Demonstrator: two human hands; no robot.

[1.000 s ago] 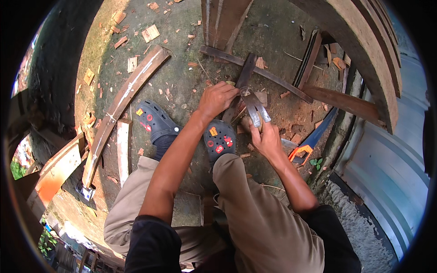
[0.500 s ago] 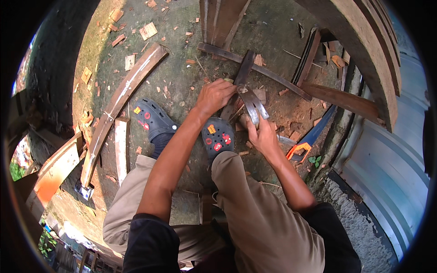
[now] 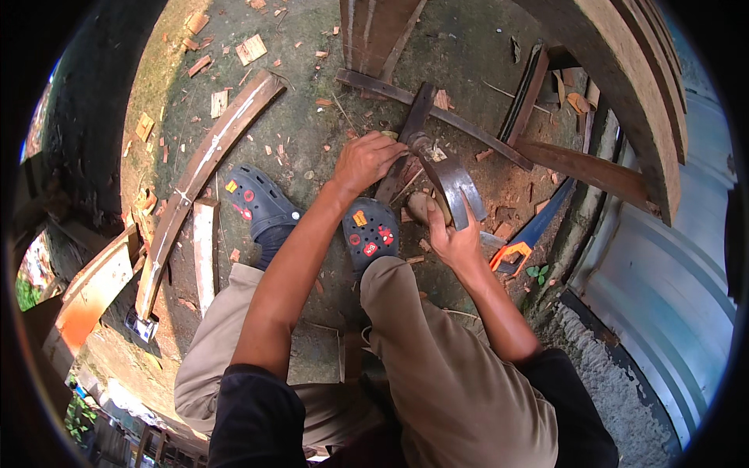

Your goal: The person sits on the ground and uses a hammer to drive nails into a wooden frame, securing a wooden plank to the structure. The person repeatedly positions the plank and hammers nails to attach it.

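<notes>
My right hand (image 3: 455,234) is closed round the handle of a claw hammer (image 3: 455,185); its metal head points toward my left hand, claw toward me. My left hand (image 3: 369,161) is pinched closed at a short dark wooden piece (image 3: 418,113); what sits between the fingertips is too small to make out. The hammer's striking end is close beside those fingertips. This short piece crosses a longer thin wooden strip (image 3: 476,134) on the ground. My right foot, in a dark clog (image 3: 371,234), is at the short piece's near end.
A handsaw (image 3: 538,226) with an orange handle lies at the right. A long curved board (image 3: 207,168) and a short one (image 3: 205,253) lie at the left. Large curved timbers (image 3: 624,86) stand at the far right, near metal sheeting (image 3: 655,265). Wood chips (image 3: 251,49) litter the ground.
The hammer head has shifted slightly right and turned, showing larger, with its claw farther right. My left hand keeps nearly the same place at the wooden piece.
</notes>
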